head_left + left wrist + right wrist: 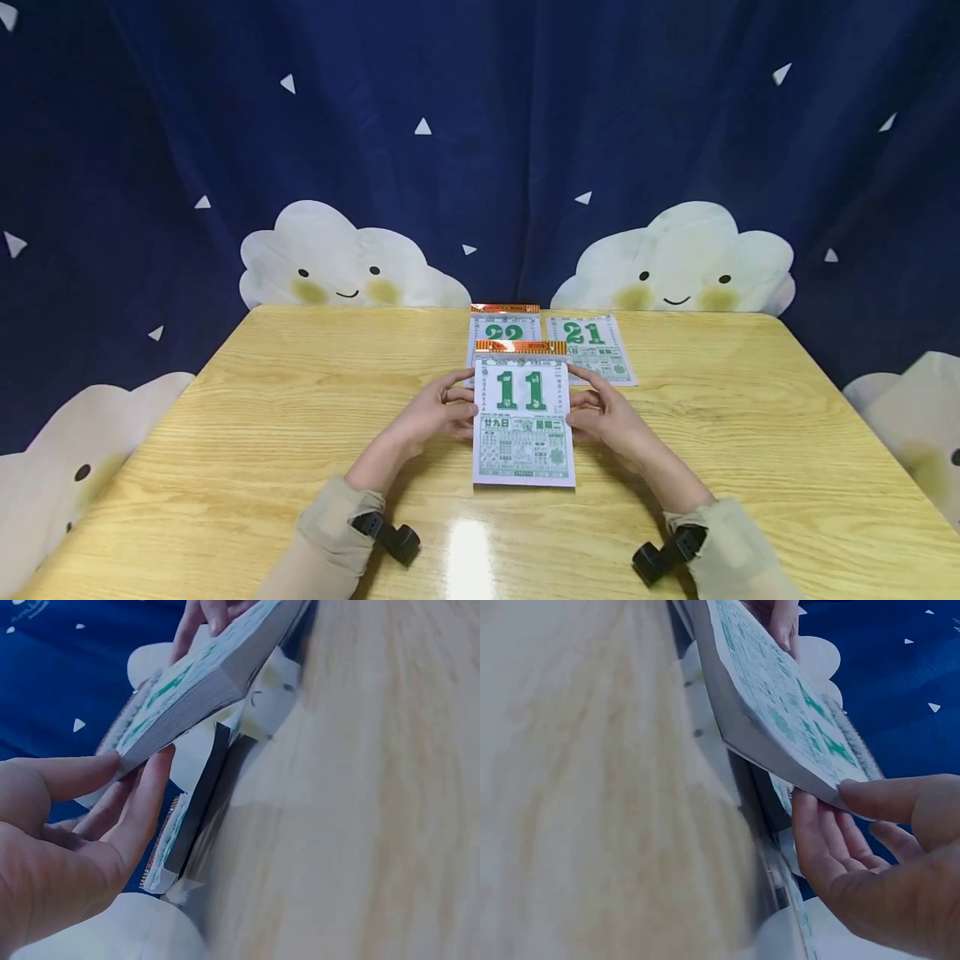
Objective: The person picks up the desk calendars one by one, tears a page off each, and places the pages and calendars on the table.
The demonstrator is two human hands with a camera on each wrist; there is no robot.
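Note:
A thick tear-off calendar (523,450) with a big green 11 and a red-and-gold header strip is held up above the table by both hands. My left hand (438,408) pinches its left edge, the thumb on the front face and the fingers beneath, as the left wrist view shows. On the opposite edge my right hand (885,855) grips it the same way. Behind it lies a second calendar pad (504,327) showing 22, partly covered by the held one. Just right of that pad rests a sheet (600,360) printed with a green 21.
The pads are over a light wood table (247,433). Along its far edge hangs a dark blue curtain (480,75) with white triangles and smiling clouds. A small black camera sits on each wrist, over beige sleeves (330,533).

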